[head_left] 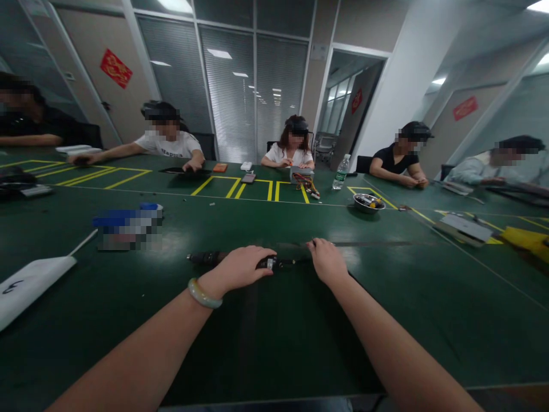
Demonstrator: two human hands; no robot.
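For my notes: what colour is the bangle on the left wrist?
The bangle is pale whitish green, best seen in the head view.

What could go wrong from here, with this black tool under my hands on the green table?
The black tool lies loose on the green table under your left hand, so it might roll or slip if pressed unevenly. The jade bangle on that wrist sits low over the hard tabletop and could knock against it. Your right hand is near a dark strip, which might catch or shift if the hand moves.
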